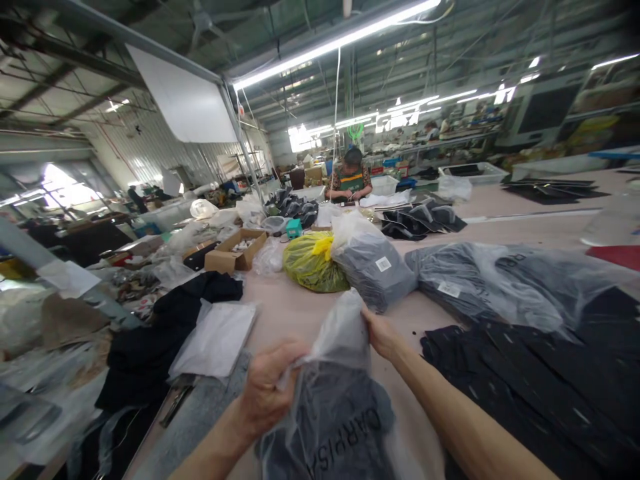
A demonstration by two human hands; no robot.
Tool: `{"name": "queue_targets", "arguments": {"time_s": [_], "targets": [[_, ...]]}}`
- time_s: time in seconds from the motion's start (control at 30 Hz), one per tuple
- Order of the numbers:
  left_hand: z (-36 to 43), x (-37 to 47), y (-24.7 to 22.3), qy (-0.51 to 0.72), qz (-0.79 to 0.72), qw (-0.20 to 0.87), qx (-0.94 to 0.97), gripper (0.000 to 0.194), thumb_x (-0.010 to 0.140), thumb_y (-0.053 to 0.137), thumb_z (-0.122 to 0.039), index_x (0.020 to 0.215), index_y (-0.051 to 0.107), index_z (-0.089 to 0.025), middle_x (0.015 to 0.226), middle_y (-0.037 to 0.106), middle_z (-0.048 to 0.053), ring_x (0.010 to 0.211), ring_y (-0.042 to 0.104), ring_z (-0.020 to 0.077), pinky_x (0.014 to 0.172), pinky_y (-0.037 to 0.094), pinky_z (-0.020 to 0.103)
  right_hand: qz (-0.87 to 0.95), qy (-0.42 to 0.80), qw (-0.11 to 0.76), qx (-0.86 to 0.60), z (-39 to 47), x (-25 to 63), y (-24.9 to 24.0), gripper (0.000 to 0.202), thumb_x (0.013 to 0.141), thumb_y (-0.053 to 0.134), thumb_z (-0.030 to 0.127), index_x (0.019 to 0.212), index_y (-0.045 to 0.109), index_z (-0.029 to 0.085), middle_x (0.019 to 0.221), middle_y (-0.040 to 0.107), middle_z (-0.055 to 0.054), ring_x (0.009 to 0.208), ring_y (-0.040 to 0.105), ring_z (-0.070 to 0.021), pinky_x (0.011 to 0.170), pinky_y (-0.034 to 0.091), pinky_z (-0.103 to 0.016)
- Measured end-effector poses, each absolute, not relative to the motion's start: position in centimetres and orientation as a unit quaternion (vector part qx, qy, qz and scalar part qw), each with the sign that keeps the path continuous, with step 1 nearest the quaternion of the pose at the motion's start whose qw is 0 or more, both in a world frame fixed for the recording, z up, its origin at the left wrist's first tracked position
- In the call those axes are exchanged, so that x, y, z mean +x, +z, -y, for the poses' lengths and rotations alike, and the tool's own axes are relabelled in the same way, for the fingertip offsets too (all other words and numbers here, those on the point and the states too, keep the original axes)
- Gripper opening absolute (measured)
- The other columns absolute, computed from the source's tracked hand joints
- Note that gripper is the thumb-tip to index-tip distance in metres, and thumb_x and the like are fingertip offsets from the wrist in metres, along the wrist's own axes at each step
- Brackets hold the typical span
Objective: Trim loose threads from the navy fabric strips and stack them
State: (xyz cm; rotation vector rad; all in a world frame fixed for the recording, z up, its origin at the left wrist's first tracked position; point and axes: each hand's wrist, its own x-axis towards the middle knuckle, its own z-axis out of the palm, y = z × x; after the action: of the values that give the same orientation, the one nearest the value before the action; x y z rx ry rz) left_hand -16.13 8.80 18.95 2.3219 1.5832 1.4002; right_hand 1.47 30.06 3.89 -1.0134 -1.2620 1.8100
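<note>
One pinkish tabletop [270,300], lit factory hall [295,100].

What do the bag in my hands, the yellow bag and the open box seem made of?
Held bag: likely thin plastic, cloudy, see-through over dark contents.
Yellow bag: probably thin plastic film, shiny, crinkled.
Box: looks like cardboard, matte brown, with flaps.

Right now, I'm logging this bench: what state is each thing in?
Printed bag: filled, top bunched, sealing unclear
Left hand: shut on the bag's plastic
Right hand: at the bag's edge, grip unclear
Yellow bag: filled, gathered at top
Cardboard box: open
Overhead tube light: lit
</note>
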Motion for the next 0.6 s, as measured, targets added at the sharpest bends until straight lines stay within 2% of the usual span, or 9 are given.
{"name": "queue_targets", "arguments": {"time_s": [0.17,0.3,0.47,0.53,0.6], "targets": [[-8.0,-16.1,18.5,0.478,-0.500,-0.012,0.722,0.022,0.086,0.051,-0.008,0.095,0.065,-0.023,0.084,0.071,0.002,0.076,0.068,0.0140,0.070,0.055,0.022,0.487,0.715,0.384,-0.321,-30.4,0.5,6.5,0.046,0.062,0.076,0.057,0.077,0.068,0.014,0.073,0.070,-0.005,0.070,0.060,-0.0190,0.068,0.046,-0.029],[-7.7,-17.0,18.8,0.522,-0.538,-0.039,0.660,0.016,0.086,0.056,-0.012,0.090,0.068,-0.023,0.083,0.071,0.000,0.076,0.067,0.0133,0.070,0.054,0.021,0.501,0.687,0.423,-0.313,-30.1,0.8,8.8,0.034,0.061,0.080,0.043,0.061,0.062,0.014,0.056,0.059,0.003,0.056,0.048,-0.0114,0.055,0.037,-0.023],[-4.5,-16.5,22.1,0.591,-0.575,-0.071,0.562,0.007,0.082,0.067,-0.021,0.088,0.071,-0.020,0.081,0.069,-0.001,0.072,0.065,0.0135,0.070,0.054,0.023,0.487,0.656,0.486,-0.310,-29.1,3.1,13.6,0.025,0.069,0.073,0.038,0.071,0.063,0.015,0.062,0.060,0.003,0.061,0.051,-0.0118,0.056,0.038,-0.022],[-3.9,-16.1,24.2,0.610,-0.595,-0.102,0.513,0.009,0.081,0.069,-0.026,0.087,0.071,-0.019,0.078,0.068,-0.001,0.068,0.063,0.0130,0.067,0.053,0.024,0.480,0.636,0.525,-0.299,-29.0,3.5,16.3,0.021,0.067,0.074,0.032,0.074,0.064,0.015,0.065,0.061,0.003,0.064,0.053,-0.0122,0.059,0.041,-0.022],[-4.8,-16.2,26.2,0.624,-0.600,-0.152,0.477,0.013,0.080,0.071,-0.029,0.086,0.072,-0.018,0.073,0.066,-0.003,0.063,0.059,0.0107,0.062,0.050,0.022,0.469,0.625,0.559,-0.275,-29.1,3.1,18.9,0.018,0.062,0.074,0.025,0.069,0.060,0.016,0.063,0.059,0.004,0.063,0.053,-0.0114,0.058,0.042,-0.022]]}}
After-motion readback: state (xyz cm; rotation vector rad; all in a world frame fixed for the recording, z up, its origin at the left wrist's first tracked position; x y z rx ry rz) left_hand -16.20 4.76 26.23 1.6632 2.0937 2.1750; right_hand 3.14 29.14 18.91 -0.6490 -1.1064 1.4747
